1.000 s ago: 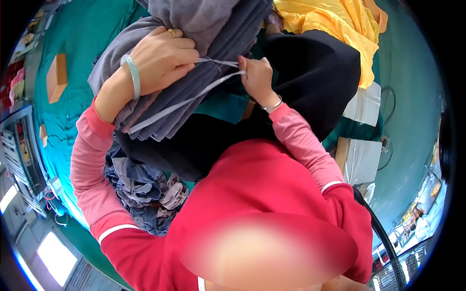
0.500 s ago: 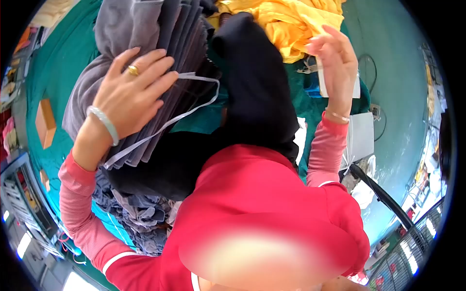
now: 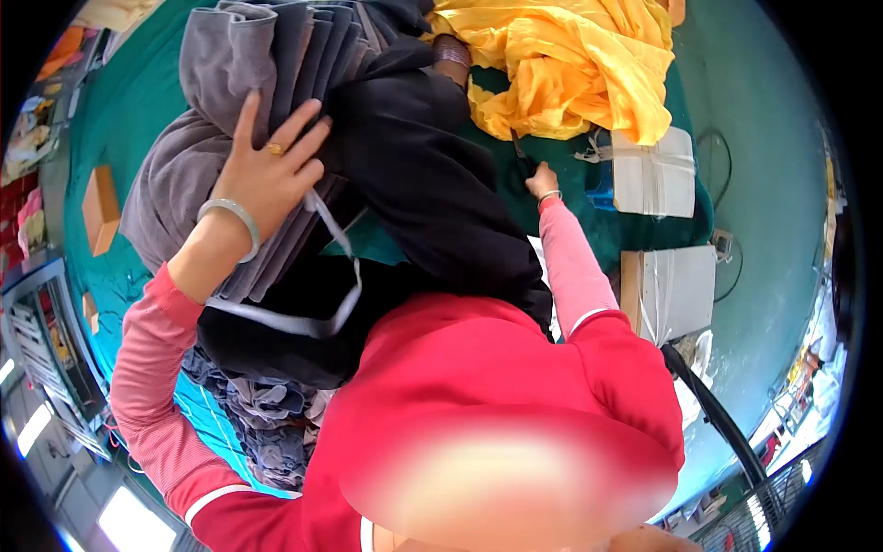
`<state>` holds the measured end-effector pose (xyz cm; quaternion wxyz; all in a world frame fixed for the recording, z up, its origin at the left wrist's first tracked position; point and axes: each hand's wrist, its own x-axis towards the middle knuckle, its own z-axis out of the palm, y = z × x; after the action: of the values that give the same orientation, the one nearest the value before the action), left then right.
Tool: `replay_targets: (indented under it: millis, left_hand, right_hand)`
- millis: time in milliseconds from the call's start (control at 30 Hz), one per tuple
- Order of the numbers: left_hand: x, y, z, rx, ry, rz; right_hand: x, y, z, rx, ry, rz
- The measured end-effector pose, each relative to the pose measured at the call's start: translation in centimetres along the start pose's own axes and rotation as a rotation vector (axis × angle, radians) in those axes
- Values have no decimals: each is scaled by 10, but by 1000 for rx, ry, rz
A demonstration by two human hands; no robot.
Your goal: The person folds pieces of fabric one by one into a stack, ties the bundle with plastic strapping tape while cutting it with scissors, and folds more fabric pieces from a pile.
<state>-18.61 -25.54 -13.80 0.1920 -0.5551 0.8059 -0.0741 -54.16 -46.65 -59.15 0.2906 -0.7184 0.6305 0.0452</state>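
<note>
My left hand (image 3: 267, 175) lies on a folded stack of grey cloth (image 3: 156, 184), its fingers spread and pressing on the layers. From beneath that hand a white tie strip (image 3: 348, 293) loops loosely across my dark trousers and back under the stack. My right hand (image 3: 543, 181) is low over the green floor covering, closed around the dark handles of what look like scissors (image 3: 521, 158). Their pointed end faces the bunched yellow fabric (image 3: 570, 83).
Two white tied boxes, one (image 3: 670, 170) above the other (image 3: 681, 290), stand at the right. Crumpled grey cloth (image 3: 267, 414) is heaped at lower left. A cardboard box (image 3: 99, 210) is at the far left, and a black bar (image 3: 727, 423) at lower right.
My right hand has come down from the raised position near the yellow fabric and now grips the scissors at floor level. My left hand has shifted slightly on the stack; the strip's loop hangs lower.
</note>
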Motion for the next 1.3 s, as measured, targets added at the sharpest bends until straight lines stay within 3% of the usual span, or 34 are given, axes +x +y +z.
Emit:
replay_targets:
  millis: [100,267,300,333,400,500,567,600,633,667,733,767,800,867,933,1000,1067,1300]
  left_hand:
    - [-3,10,-2,12,83,49]
    - [-21,58,-6,-425,183,74]
    - [-26,70,-2,-491,240,65]
    - [-34,77,-4,-551,195,94]
    - [-44,90,-6,-759,162,76]
    - [-53,106,-6,-1060,268,58]
    - [-57,115,-3,-1173,330,61]
    - [-58,117,-3,-1183,351,67]
    - [-59,119,1,-1211,382,65]
    - [-60,122,7,-1239,414,64]
    - [-61,126,9,-1252,491,70]
    - [-62,127,6,-1237,533,77]
    - [-62,127,3,-1222,576,84]
    - [-62,125,-5,-1275,649,91]
    - [-63,124,-10,-1322,748,80]
    - [-64,124,-14,-1321,796,67]
    - [-66,125,-15,-1322,813,64]
    - [-69,126,-14,-1319,775,69]
  right_hand:
    - [-18,-25,-3,-112,-13,41]
    - [-17,-38,-24,-99,-160,16]
    - [-8,-32,-27,18,-357,32]
    - [-4,-19,-25,449,-585,103]
    - [-46,-38,-63,933,-608,121]
    - [-85,-62,-120,1180,-649,-132]
    - [-105,-91,-165,1329,-626,-84]
    - [-123,-107,-184,1394,-625,-307]
    - [-127,-117,-197,1418,-717,-364]
    - [-132,-127,-212,1438,-808,-421]
    - [-189,-185,-248,1321,-754,-637]
    - [-200,-198,-256,1230,-858,-675]
    - [-204,-207,-266,951,-947,-648]
    - [-208,-217,-255,852,-1306,-734]
    - [-227,-212,-239,1026,-1493,-560]
    - [-229,-221,-233,1004,-1607,-614]
    - [-237,-231,-234,975,-1518,-522]
    - [-241,-271,-226,832,-1506,-637]
